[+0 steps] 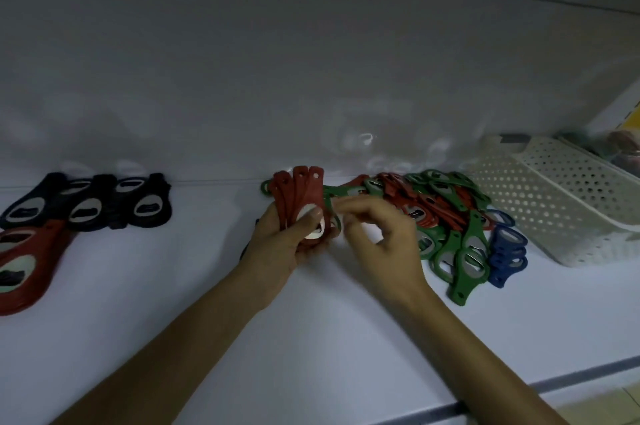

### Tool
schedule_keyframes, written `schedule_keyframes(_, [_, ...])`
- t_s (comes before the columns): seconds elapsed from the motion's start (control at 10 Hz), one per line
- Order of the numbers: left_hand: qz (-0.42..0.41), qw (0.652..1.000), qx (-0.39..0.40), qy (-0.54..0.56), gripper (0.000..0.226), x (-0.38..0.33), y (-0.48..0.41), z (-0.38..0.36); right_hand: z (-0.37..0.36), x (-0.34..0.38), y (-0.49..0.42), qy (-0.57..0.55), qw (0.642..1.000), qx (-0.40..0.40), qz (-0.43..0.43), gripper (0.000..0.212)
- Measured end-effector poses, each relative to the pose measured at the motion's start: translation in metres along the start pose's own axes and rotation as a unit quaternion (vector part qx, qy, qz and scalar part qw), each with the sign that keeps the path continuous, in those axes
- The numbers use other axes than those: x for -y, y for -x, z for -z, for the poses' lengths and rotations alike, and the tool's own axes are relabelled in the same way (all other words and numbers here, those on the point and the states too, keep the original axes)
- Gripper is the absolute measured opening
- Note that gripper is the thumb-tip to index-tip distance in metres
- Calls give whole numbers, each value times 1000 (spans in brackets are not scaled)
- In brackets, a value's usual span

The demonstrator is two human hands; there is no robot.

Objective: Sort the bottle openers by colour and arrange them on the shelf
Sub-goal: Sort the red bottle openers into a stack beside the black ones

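I am watching the left hand (287, 241) gripping a fanned bunch of red bottle openers (301, 192) just above the white shelf (207, 286), at its centre. The right hand (377, 237) is reaching its fingertips to the bunch's metal ends, and blur is hiding whether it is pinching one. A mixed red and green pile (433, 210) is lying just to the right, with blue openers (505, 251) beside it and a white basket (561, 203) beyond. Black openers (104, 203) and a red stack (24, 258) are lying far left.
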State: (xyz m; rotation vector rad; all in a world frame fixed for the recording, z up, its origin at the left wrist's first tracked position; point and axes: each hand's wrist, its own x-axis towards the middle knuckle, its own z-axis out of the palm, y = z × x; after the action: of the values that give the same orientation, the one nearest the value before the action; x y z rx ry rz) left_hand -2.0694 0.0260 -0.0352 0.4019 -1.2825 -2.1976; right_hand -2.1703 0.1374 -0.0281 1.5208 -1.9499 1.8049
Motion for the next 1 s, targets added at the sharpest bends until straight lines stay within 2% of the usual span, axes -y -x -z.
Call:
schedule_keyframes(0.1, [-70,990,23,-124,41,-5,1,-4,-6,7,-9,-113,975,26,-189,45])
schedule_keyframes(0.2, [-124,953,27,-275,49,-5,8,-2,-30,18,-21,-147,956,109,-229,17])
schedule_keyframes(0.3, [-171,887,-5,-430,51,-13,22,23,-69,34,-22,-141,969,49,-195,18])
schedule_keyframes(0.4, [-214,816,-61,-533,59,-31,47,59,-113,51,-13,-198,959,42,-197,35])
schedule_keyframes(0.5, [-206,783,-126,-573,42,-43,73,92,-153,66,-4,-219,953,103,-183,28])
schedule_keyframes(0.6, [-120,732,-173,-648,30,-46,88,117,-175,73,4,-213,946,151,-192,17])
schedule_keyframes(0.7, [-73,743,-149,-649,34,-46,95,123,-182,71,13,-212,938,182,-207,11])
schedule_keyframes(0.8, [-82,724,-148,-669,38,-48,94,115,-181,73,10,-205,943,182,-187,19])
schedule_keyframes(0.9, [-110,718,-167,-667,41,-47,89,111,-177,74,3,-201,947,176,-176,18])
schedule_keyframes(1.0, [-125,695,-185,-684,39,-38,84,109,-175,74,4,-182,950,179,-182,6])
